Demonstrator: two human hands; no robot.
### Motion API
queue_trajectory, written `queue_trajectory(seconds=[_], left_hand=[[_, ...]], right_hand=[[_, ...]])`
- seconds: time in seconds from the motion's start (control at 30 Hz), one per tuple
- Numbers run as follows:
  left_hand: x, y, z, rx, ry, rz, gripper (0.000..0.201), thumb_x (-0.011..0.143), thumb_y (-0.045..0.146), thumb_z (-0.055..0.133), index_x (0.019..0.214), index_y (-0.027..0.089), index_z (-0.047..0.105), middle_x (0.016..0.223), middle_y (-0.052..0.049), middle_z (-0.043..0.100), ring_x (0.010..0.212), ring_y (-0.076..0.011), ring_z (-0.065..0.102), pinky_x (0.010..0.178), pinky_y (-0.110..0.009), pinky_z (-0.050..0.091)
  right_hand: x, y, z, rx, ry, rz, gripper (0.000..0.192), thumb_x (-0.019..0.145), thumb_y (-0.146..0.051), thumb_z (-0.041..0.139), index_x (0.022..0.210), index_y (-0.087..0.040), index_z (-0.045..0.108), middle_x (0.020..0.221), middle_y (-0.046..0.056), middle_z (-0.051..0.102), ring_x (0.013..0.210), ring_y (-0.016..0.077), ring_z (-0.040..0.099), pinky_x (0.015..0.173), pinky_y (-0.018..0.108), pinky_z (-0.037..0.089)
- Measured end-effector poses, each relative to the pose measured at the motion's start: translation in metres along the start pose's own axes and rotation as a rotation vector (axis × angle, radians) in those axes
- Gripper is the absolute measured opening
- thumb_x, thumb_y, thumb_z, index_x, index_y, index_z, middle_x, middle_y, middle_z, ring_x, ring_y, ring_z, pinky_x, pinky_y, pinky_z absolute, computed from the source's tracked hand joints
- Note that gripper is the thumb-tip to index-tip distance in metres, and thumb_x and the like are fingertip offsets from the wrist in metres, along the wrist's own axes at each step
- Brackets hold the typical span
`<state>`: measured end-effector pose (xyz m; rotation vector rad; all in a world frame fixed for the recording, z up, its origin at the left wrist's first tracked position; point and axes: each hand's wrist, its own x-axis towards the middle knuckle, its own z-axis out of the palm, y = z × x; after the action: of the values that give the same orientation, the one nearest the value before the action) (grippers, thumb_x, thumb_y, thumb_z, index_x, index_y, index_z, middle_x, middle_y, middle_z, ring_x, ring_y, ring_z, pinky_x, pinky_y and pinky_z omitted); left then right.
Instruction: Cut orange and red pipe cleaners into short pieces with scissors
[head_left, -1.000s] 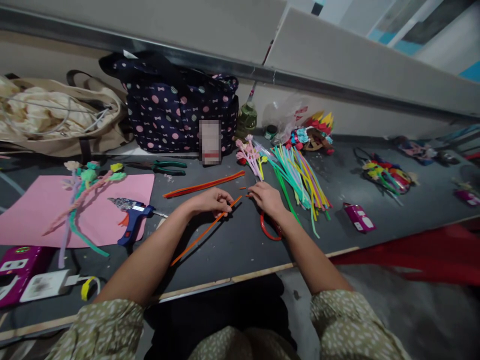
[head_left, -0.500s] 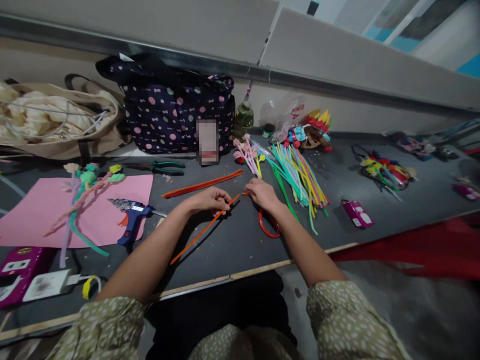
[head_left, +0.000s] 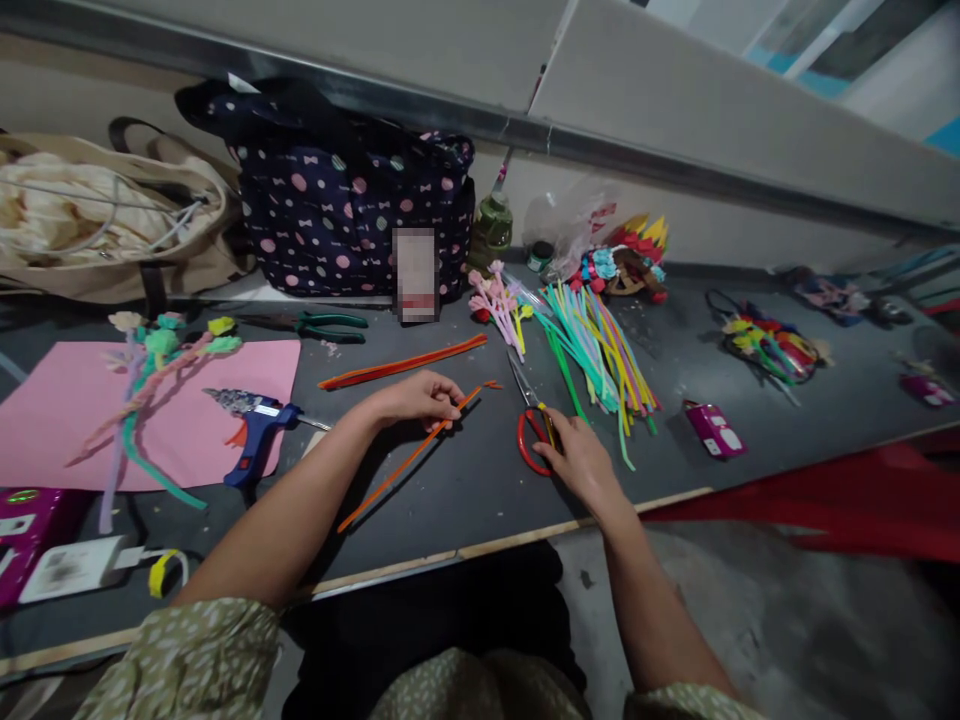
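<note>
Pinched between my left hand's (head_left: 420, 398) thumb and fingertips is one orange pipe cleaner (head_left: 405, 462), which lies slanted across the grey table (head_left: 465, 490), its far end pointing up and right, its near end toward the table's front edge. My right hand (head_left: 577, 462) rests with fingers curled on the red handles of one pair of scissors (head_left: 531, 425); whether they have closed through the loops I cannot tell. The blades point away from me.

Just beyond my left hand lies one bundle of orange pipe cleaners (head_left: 405, 363), touching neither hand. Right of the scissors is one fanned heap of green, yellow and pink pipe cleaners (head_left: 600, 350), too many to count, near my right hand. One blue glue gun (head_left: 255, 435) sits on the edge of one pink sheet (head_left: 60, 410) at my left, with one pair of green-handled pliers (head_left: 315, 325) behind it. One dotted bag (head_left: 345, 215) stands against the back wall.

Both forearms reach out from my body, the left angled right, the right angled left, wrists low on the tabletop. Between my hands the table is bare dark surface, and the strip from the pipe cleaner down to the wooden front edge (head_left: 525, 535) is open too. A red shape (head_left: 825, 500) lies beyond the table's right corner.
</note>
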<state>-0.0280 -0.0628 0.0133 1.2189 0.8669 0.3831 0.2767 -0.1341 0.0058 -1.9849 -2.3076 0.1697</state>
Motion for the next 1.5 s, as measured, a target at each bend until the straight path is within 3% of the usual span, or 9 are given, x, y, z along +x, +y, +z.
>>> queue_trajectory(seconds=[0.17,0.3,0.4,0.5,0.6,0.8,0.9,1.03,1.5], left_hand=[[0.001,-0.002,0.0,0.004,0.001,0.009,0.033,0.072,0.027,0.077,0.098,0.011,0.065,0.064,-0.002,0.069,0.049,-0.0083,0.058,0.051,-0.02,0.044],[0.001,-0.002,0.001,0.005,0.012,-0.008,0.035,0.071,0.028,0.078,0.099,0.01,0.065,0.064,-0.002,0.069,0.047,-0.0083,0.057,0.051,-0.02,0.044],[0.0,0.0,0.001,0.002,0.006,-0.005,0.035,0.071,0.028,0.078,0.099,0.011,0.066,0.065,-0.002,0.069,0.048,-0.0085,0.057,0.051,-0.02,0.044],[0.0,0.0,0.001,-0.006,-0.01,0.003,0.035,0.072,0.029,0.078,0.099,0.011,0.066,0.066,-0.003,0.069,0.051,-0.0087,0.058,0.051,-0.02,0.044],[0.001,0.0,0.002,-0.019,-0.013,0.012,0.035,0.072,0.029,0.078,0.099,0.011,0.065,0.067,-0.002,0.069,0.05,-0.0074,0.056,0.05,-0.019,0.043],[0.002,0.003,0.005,-0.052,-0.027,0.014,0.036,0.072,0.029,0.079,0.099,0.01,0.065,0.068,-0.004,0.069,0.05,-0.0078,0.057,0.049,-0.019,0.043],[0.002,0.007,0.006,-0.055,-0.014,0.014,0.037,0.072,0.029,0.079,0.098,0.009,0.065,0.067,-0.004,0.069,0.049,-0.0077,0.056,0.049,-0.019,0.042],[0.003,0.01,0.008,-0.075,0.03,0.023,0.036,0.07,0.029,0.081,0.095,0.009,0.066,0.066,-0.004,0.068,0.048,-0.0071,0.055,0.049,-0.019,0.041],[0.005,0.008,0.006,-0.108,0.033,0.018,0.04,0.068,0.033,0.083,0.095,0.008,0.066,0.064,-0.004,0.067,0.048,-0.0071,0.054,0.048,-0.019,0.04]], right_hand=[[0.01,0.007,0.009,0.341,0.01,0.081,0.054,0.076,-0.028,0.064,0.129,-0.019,0.057,0.088,0.004,0.062,0.073,0.0189,0.058,0.068,0.031,0.046],[0.016,0.012,0.004,0.914,-0.041,0.272,0.06,0.068,-0.034,0.069,0.124,-0.015,0.057,0.072,-0.003,0.055,0.054,0.0113,0.049,0.053,0.026,0.043],[0.007,0.012,-0.007,1.252,-0.136,0.332,0.063,0.066,-0.039,0.076,0.121,-0.017,0.055,0.064,-0.008,0.043,0.046,0.0074,0.038,0.039,0.019,0.034],[-0.005,0.009,-0.019,1.395,-0.208,0.337,0.057,0.068,-0.046,0.078,0.114,-0.023,0.052,0.064,-0.009,0.038,0.045,0.0067,0.033,0.033,0.016,0.025],[-0.015,0.004,-0.029,1.408,-0.263,0.303,0.059,0.068,-0.052,0.077,0.113,-0.027,0.048,0.071,-0.007,0.042,0.049,0.0077,0.038,0.035,0.016,0.028],[-0.027,-0.001,-0.042,1.372,-0.444,0.086,0.094,0.061,-0.059,0.081,0.139,-0.032,0.038,0.098,0.004,0.052,0.077,0.016,0.055,0.055,0.025,0.05],[-0.027,-0.006,-0.045,1.384,-0.465,0.154,0.076,0.072,-0.066,0.07,0.133,-0.027,0.047,0.087,0.002,0.052,0.064,0.0131,0.052,0.044,0.022,0.045],[-0.023,-0.014,-0.041,1.325,-0.493,0.25,0.058,0.08,-0.063,0.064,0.118,-0.021,0.055,0.062,-0.007,0.041,0.043,0.007,0.034,0.032,0.017,0.031],[-0.02,-0.023,-0.035,1.223,-0.554,0.218,0.058,0.076,-0.063,0.067,0.109,-0.016,0.056,0.056,-0.01,0.042,0.036,0.0041,0.033,0.031,0.016,0.034]])
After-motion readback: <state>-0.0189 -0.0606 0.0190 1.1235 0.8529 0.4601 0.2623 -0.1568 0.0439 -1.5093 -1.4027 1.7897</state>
